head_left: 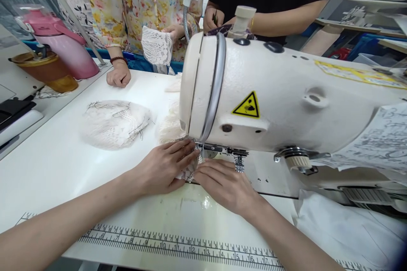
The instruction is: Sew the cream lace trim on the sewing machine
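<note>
A strip of white lace point(187, 172) lies under the needle end of a sewing machine point(254, 89). My left hand point(163, 167) presses the lace's left side with its fingers together, the thumb lower down beside it. From the right, my right hand point(224, 184) holds the near part of the lace, fingers bent and close together, a wide silver ring on one finger. Both sets of fingertips are close to the presser foot, which is mostly hidden by hands and machine head. More cream lace point(173, 123) spreads behind my left hand.
A pile of lace with loose dark threads point(117, 123) lies left on the white table point(41, 182). A ruler strip point(178, 245) runs along the front edge. White cloth point(346, 228) lies right. Across the table, one person holds lace point(157, 46); another stands alongside. A pink flask point(60, 42) stands left.
</note>
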Motion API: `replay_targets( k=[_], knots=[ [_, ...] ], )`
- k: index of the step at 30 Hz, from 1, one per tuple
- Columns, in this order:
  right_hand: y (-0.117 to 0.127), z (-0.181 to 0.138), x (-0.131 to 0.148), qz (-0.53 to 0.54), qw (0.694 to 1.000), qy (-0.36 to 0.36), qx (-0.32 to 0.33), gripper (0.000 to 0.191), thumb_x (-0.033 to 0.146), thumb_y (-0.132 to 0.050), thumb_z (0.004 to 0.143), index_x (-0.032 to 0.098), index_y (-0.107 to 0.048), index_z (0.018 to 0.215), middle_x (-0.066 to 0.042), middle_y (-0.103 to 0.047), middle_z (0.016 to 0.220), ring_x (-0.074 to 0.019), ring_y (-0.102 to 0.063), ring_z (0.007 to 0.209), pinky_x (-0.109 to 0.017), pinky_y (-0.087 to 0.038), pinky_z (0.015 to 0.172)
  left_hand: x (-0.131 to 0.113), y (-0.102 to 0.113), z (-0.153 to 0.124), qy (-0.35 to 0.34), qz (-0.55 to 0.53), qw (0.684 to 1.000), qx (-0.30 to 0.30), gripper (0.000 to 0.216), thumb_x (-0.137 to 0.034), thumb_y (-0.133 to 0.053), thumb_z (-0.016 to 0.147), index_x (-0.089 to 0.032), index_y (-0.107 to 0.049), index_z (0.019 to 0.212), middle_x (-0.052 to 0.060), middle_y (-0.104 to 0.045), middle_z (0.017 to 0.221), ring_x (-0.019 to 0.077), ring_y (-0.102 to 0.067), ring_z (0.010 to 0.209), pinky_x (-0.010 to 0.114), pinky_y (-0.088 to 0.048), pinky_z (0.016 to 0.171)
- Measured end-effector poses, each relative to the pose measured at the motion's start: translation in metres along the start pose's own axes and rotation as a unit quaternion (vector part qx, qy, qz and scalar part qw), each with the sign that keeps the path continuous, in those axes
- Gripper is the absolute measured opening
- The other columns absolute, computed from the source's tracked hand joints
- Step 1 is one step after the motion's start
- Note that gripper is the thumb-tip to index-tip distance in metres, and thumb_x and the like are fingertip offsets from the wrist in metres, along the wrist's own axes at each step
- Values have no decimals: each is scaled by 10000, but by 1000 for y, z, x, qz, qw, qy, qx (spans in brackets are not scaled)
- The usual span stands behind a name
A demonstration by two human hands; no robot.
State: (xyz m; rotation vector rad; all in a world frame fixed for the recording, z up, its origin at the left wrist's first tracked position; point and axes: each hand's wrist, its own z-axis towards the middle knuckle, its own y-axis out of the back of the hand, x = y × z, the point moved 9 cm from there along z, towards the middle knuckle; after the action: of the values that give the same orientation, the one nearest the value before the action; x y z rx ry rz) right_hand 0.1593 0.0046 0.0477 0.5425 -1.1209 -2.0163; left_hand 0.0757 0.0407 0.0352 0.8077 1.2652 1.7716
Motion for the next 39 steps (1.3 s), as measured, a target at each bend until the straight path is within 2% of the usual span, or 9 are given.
replay_targets(
  k=[8,16,22,25,29,32,35,39],
  knots=[
    [2,1,-6,12,1000,-4,2,280,-18,-466,853,186,-650,909,6,-710,869,-110,-656,853,-247,-531,836,0,0,-1,4,-1,1000,-6,511,-281,-478,842,-102,-526,1318,159,-629,1234,321,-515,1245,434,-508,937],
    [12,4,-14,-21,999,-24,-13,135,83,-573,859,188,-638,915,19,-706,831,-118,-655,829,-222,-463,599,-1,-2,0,8,-3,1000,10,525,-297,-489,846,-142,-500,1348,155,-617,1247,318,-519,1239,438,-513,918],
    [9,4,-20,-39,998,-41,2,111,128,-551,898,198,-633,921,22,-696,819,-105,-628,735,-247,-401,555,0,-4,0,9,-10,1000,13,564,-355,-497,872,-148,-451,1395,167,-590,1285,336,-493,1266,466,-503,939],
    [11,4,-21,-48,998,-52,1,107,146,-560,902,207,-640,937,29,-701,819,-98,-620,697,-258,-382,539,-1,-2,-1,4,-13,1000,-7,531,-333,-482,889,-139,-464,1383,170,-573,1312,329,-489,1277,476,-494,962],
    [11,4,-20,-43,998,-49,3,140,133,-555,902,215,-657,952,22,-716,878,-105,-647,770,-242,-432,581,-13,9,-2,-54,-20,997,-60,380,-206,-454,928,-87,-547,1276,143,-617,1268,268,-565,1212,436,-498,997],
    [11,5,-17,-7,999,-32,-7,162,91,-550,895,197,-663,944,4,-728,923,-115,-665,854,-227,-498,678,-17,13,-3,-73,-13,994,-78,273,-113,-450,941,-74,-595,1169,129,-660,1199,228,-622,1138,380,-537,965],
    [9,7,-12,32,999,-14,-19,157,61,-558,883,160,-664,945,-18,-732,927,-137,-671,927,-253,-534,784,-15,14,-4,-65,-7,994,-83,220,-105,-433,953,-76,-612,1079,134,-672,1171,232,-643,1102,369,-579,898],
    [2,7,-10,42,999,-22,-15,154,53,-566,877,154,-667,936,-7,-733,921,-134,-666,937,-280,-538,868,-9,10,-4,-48,-20,996,-73,222,-169,-412,977,-91,-599,1068,136,-671,1172,228,-643,1106,365,-585,889]
  ],
)
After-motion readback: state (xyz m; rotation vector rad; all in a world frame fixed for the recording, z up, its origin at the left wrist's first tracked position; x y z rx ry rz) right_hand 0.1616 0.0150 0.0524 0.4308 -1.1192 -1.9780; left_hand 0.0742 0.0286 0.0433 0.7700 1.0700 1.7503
